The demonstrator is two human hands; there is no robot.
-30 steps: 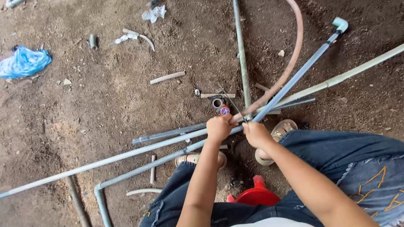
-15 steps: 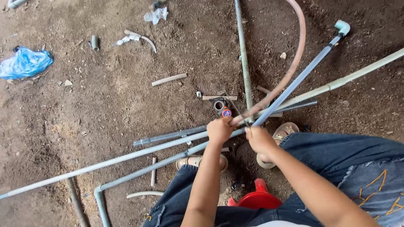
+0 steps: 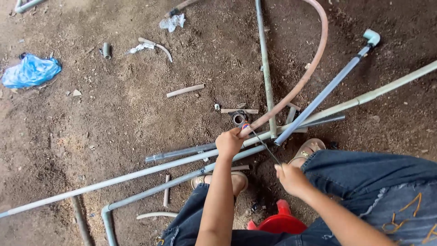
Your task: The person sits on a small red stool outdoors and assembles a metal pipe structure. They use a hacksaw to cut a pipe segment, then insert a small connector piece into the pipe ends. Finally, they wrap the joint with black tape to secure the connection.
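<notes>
Two hands work above the grey pipes (image 3: 182, 164): left hand (image 3: 230, 142) clamps one, right hand (image 3: 291, 177) grips a thin blade (image 3: 264, 146).

Plastic bag (image 3: 30, 71) far left on dirt floor (image 3: 114, 118), crossed pipes (image 3: 191, 160) centre, stool (image 3: 282, 223) below them

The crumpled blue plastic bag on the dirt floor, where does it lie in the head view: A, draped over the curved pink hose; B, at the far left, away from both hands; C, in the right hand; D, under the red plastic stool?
B: the crumpled blue plastic bag lies alone on the dirt at the far left, well apart from both hands.
</notes>
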